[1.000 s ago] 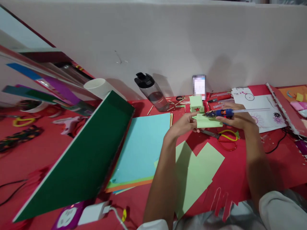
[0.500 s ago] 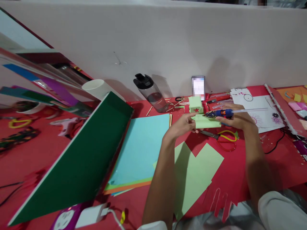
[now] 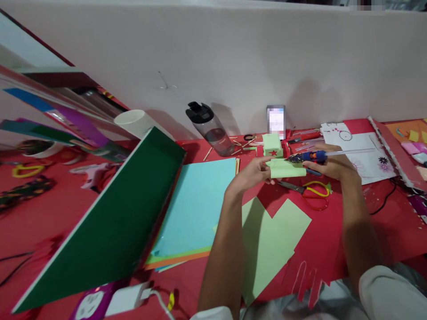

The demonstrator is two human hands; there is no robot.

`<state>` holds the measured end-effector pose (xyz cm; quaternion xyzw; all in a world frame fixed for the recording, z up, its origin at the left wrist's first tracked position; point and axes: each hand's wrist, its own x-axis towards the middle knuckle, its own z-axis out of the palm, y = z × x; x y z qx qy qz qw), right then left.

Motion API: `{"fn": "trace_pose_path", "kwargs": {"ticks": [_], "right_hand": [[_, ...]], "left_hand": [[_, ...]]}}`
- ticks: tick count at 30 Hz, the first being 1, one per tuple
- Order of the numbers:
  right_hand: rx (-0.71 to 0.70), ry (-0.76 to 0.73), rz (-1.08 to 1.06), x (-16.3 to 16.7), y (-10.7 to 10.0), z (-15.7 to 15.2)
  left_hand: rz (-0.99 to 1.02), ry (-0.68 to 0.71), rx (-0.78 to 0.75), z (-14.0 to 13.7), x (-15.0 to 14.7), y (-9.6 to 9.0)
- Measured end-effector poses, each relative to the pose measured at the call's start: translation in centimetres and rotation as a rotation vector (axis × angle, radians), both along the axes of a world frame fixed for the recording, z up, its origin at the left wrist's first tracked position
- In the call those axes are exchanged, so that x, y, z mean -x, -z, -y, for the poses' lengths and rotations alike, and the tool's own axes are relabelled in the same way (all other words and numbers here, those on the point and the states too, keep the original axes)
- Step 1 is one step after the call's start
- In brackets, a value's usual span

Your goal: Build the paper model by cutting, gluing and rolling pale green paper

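Note:
A folded piece of light green paper point(image 3: 287, 171) is gripped at its left end by my left hand point(image 3: 251, 174), thumb on top and fingers beneath. My right hand point(image 3: 337, 165) is wrapped round a blue hot glue gun point(image 3: 312, 156) with a clear glue stick sticking out of its back. Its dark, patterned nozzle end lies over the top of the folded paper; whether the tip touches cannot be made out. Just behind stands a small light green paper box point(image 3: 272, 145) with a red star. Scissors point(image 3: 305, 190) with yellow and red handles lie below the hands.
Light green sheets point(image 3: 271, 240) lie in front of me on the red table. Left of them is a stack of coloured paper point(image 3: 196, 200), then a leaning green board point(image 3: 110, 231). A water bottle point(image 3: 213, 131) and a phone point(image 3: 276, 121) stand by the wall.
My right hand and the glue gun have shifted slightly to the right along the folded paper. My left hand keeps its grip, with the paper moved very slightly left.

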<state>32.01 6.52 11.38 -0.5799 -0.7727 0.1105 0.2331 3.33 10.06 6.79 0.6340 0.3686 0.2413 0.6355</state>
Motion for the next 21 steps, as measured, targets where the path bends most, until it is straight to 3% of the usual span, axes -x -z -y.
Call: {"fn": "trace_pose_path", "kwargs": {"ticks": [21], "right_hand": [[0.112,0.055,-0.067,-1.2,-1.1,0.4]], "left_hand": [[0.011,-0.026,0.005,-0.2,0.5,0.1]]}}
